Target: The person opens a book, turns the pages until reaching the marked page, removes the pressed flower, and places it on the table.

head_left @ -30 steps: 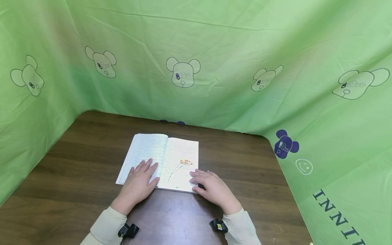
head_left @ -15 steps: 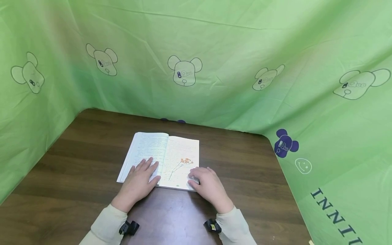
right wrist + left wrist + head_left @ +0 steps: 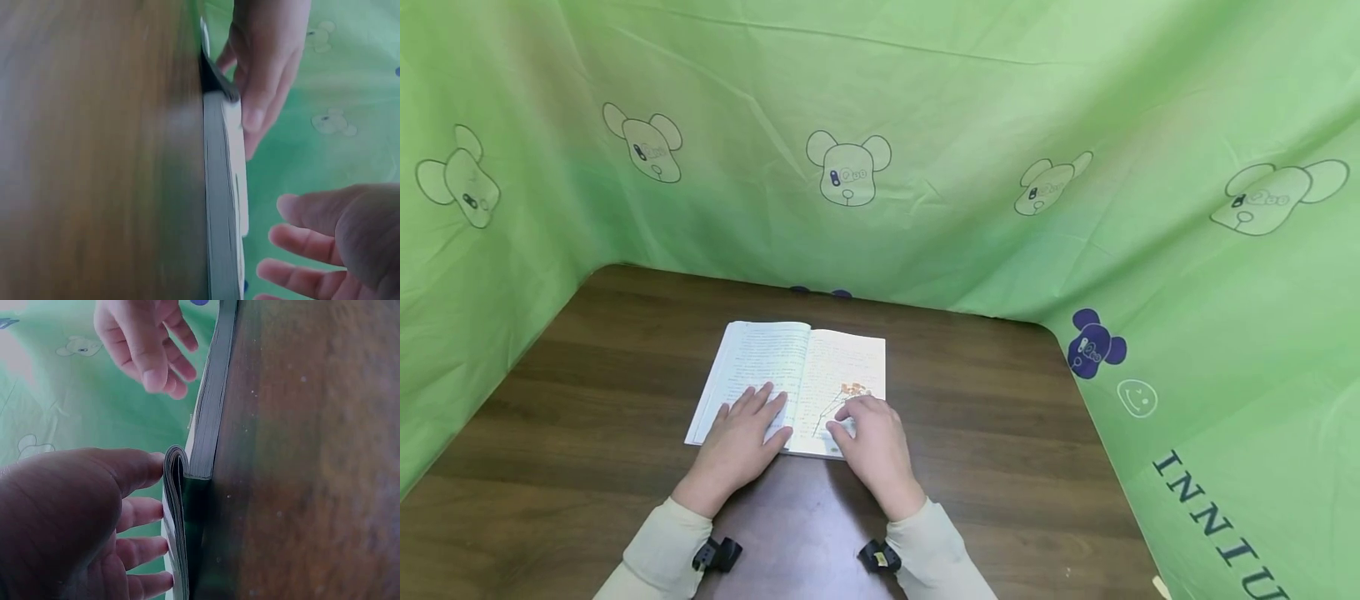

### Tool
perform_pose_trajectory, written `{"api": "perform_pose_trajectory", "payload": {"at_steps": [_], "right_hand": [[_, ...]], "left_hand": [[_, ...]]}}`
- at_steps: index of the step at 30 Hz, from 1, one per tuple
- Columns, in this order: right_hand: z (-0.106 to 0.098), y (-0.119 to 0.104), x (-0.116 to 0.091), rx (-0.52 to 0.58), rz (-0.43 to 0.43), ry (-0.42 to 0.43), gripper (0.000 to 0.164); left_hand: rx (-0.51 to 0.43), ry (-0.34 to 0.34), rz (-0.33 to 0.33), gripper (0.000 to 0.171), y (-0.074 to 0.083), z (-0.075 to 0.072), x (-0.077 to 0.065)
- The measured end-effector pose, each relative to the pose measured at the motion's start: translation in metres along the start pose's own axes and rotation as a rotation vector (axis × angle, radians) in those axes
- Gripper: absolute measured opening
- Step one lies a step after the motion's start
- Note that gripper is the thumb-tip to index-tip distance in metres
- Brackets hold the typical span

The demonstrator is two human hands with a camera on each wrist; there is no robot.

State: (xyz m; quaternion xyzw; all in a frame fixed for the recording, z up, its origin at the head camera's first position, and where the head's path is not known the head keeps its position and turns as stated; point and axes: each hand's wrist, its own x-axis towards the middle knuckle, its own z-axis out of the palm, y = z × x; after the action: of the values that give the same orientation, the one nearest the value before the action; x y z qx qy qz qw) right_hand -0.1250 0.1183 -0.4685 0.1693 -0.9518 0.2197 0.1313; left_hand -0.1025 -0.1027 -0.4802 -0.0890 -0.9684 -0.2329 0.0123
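Note:
An open book (image 3: pixel 767 354) lies on the brown table. On its right page is an orange flower (image 3: pixel 854 388) with thin stems; I cannot tell whether it is printed or a dried bloom. My left hand (image 3: pixel 737 446) rests on the left page, fingers spread; the left wrist view has its thumb and fingertips on the curved pages (image 3: pixel 175 512). Over the lower right page hovers my right hand (image 3: pixel 876 437), partly covering the flower's surroundings. In the right wrist view, that hand's loosely bent fingers (image 3: pixel 303 275) stand apart from the book's page block (image 3: pixel 219 200), nothing between them.
A green cloth (image 3: pixel 940 242) with bear-face prints hangs around the table's back and sides. Bare table (image 3: pixel 992 392) lies right of the book. Each wrist carries a small black camera (image 3: pixel 718 556). A pale object (image 3: pixel 1161 587) shows at the lower right edge.
My right hand has left the book's right edge and moved left over the right page, near the flower stems. My left hand stays on the left page.

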Motion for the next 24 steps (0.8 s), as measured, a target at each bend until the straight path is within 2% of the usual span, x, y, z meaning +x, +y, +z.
{"api": "perform_pose_trajectory", "payload": {"at_steps": [10, 17, 24], "right_hand": [[0.015, -0.013, 0.000, -0.018, 0.089, -0.008, 0.029], [0.025, -0.015, -0.002, -0.078, 0.105, -0.017, 0.040], [0.023, -0.012, -0.003, -0.073, 0.104, 0.004, 0.028]], "left_hand": [[0.000, -0.001, -0.002, 0.056, 0.001, -0.001, 0.000], [0.009, -0.007, -0.004, 0.057, 0.000, -0.001, 0.001], [0.003, -0.007, 0.001, 0.056, 0.000, 0.000, 0.000]]}}
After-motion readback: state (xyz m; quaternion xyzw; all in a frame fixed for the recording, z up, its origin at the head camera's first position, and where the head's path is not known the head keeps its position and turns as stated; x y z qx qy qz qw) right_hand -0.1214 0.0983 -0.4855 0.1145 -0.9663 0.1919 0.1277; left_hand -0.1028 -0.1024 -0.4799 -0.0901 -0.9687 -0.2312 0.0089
